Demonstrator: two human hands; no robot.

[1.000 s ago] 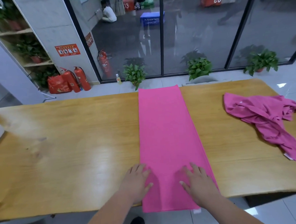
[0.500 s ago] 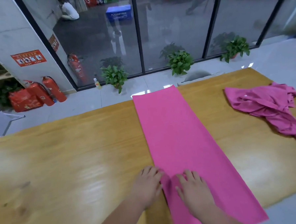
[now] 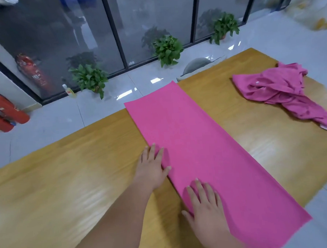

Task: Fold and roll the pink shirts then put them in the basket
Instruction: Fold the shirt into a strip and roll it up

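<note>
Both hands, left (image 3: 151,168) and right (image 3: 206,207), flat, fingers spread on folded pink shirt (image 3: 207,144); wooden table (image 3: 67,176) beneath; no legible writing.

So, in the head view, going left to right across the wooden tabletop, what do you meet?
Left hand flat at the strip's left edge → right hand flat on the long folded bright pink shirt → bare wooden table → crumpled pink shirt.

A wooden table (image 3: 67,185) stands on glossy pale floor tiles (image 3: 101,108) before dark-framed glass walls (image 3: 153,20) lined with potted plants (image 3: 167,48).
</note>
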